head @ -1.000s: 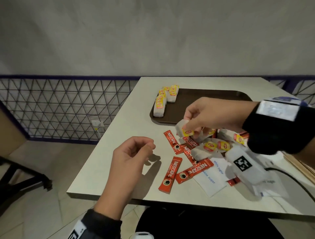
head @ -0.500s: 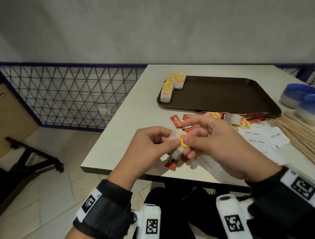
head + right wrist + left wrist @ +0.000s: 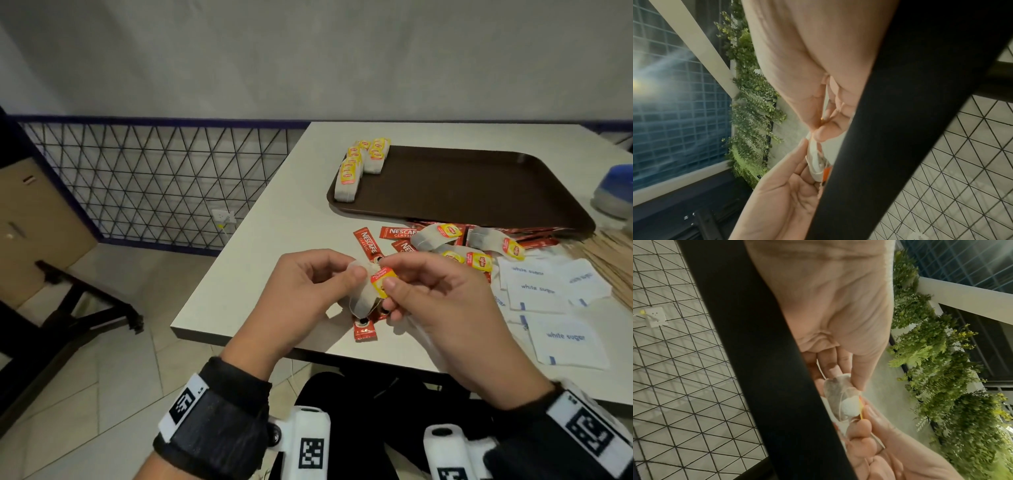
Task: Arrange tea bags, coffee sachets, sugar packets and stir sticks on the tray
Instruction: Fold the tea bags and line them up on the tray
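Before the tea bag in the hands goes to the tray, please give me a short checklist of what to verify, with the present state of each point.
1. Tea bag gripped: ok, the left hand pinches the pouch and the right hand pinches its yellow tag.
2. String tidy: cannot tell, loose loops show in the left wrist view.
3. Free space on the tray: ok, most of it is bare.
4. Row to join: ok, the placed tea bags line its left edge.
5. Path to the tray: not ok, coffee sachets and loose tea bags lie between.
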Action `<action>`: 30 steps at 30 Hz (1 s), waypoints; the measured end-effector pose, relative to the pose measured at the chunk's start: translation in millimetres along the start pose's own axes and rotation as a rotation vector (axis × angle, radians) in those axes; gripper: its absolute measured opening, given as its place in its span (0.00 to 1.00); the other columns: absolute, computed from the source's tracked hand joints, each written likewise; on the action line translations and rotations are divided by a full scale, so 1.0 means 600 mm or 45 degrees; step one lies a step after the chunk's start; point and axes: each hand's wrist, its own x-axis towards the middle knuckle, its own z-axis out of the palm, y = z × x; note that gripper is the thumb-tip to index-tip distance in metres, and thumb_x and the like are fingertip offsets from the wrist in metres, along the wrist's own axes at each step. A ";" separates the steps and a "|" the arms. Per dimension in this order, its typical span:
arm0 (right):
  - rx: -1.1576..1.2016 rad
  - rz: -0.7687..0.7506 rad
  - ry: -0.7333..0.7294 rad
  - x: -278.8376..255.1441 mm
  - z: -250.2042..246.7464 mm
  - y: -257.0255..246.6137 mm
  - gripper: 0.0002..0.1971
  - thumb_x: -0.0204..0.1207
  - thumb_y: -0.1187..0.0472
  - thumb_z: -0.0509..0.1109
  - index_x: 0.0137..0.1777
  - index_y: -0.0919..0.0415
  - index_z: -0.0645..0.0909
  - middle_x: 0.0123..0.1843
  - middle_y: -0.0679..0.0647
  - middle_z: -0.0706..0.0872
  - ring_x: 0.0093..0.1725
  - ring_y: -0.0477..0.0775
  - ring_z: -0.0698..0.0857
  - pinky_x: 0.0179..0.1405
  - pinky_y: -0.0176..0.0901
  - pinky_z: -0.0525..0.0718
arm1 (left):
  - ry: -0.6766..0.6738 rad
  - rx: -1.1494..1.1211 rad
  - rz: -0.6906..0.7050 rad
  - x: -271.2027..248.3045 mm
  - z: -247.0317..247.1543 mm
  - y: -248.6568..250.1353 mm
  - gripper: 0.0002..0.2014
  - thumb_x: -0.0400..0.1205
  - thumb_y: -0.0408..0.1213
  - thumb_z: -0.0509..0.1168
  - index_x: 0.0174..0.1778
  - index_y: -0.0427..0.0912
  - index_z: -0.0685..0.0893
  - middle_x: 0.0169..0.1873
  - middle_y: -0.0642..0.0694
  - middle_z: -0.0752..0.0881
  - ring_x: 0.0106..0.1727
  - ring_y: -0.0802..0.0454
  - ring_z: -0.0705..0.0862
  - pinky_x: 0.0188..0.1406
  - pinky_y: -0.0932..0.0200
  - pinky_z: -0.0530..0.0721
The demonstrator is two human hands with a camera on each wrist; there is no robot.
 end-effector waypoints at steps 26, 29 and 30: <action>-0.098 -0.013 -0.096 -0.014 0.011 -0.019 0.10 0.76 0.69 0.78 0.44 0.52 0.91 0.37 0.59 0.92 0.34 0.62 0.92 0.35 0.52 0.91 | 0.529 -0.508 0.003 0.006 -0.007 0.004 0.13 0.73 0.44 0.76 0.49 0.42 0.93 0.44 0.45 0.93 0.40 0.53 0.85 0.38 0.59 0.82; -0.095 0.020 -0.258 -0.013 0.011 -0.048 0.10 0.75 0.72 0.78 0.41 0.55 0.91 0.36 0.62 0.92 0.36 0.64 0.93 0.35 0.46 0.92 | 0.592 -0.449 0.047 0.005 -0.002 0.010 0.09 0.75 0.40 0.76 0.49 0.42 0.94 0.42 0.46 0.93 0.32 0.56 0.80 0.33 0.59 0.78; -0.097 0.049 -0.316 -0.012 0.011 -0.057 0.09 0.74 0.72 0.78 0.41 0.56 0.90 0.36 0.63 0.92 0.37 0.66 0.93 0.37 0.48 0.93 | 0.600 -0.423 0.064 0.004 -0.001 0.012 0.07 0.77 0.39 0.76 0.48 0.42 0.94 0.41 0.46 0.92 0.31 0.56 0.80 0.31 0.60 0.79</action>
